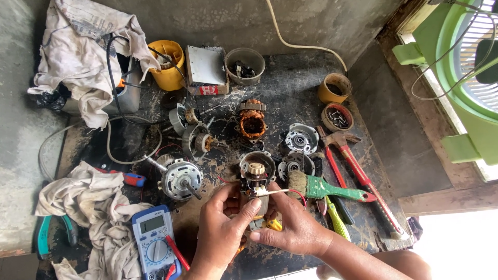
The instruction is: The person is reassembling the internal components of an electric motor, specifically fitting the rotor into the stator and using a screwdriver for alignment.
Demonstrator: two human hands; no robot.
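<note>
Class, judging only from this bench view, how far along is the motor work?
Done: motors are opened, with end covers and a copper-wound stator lying loose. In hand: left hand and right hand hold a small motor by its wires. Left: nothing looks reassembled; the multimeter lies unused.

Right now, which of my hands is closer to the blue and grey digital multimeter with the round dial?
Left. Your left hand is just right of the blue and grey digital multimeter; your right hand lies farther right, beyond the small motor part both hold.

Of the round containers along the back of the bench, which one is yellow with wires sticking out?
The yellow tub at back left, beside the grey box. The grey bowl and tan cup hold no wires.
</note>
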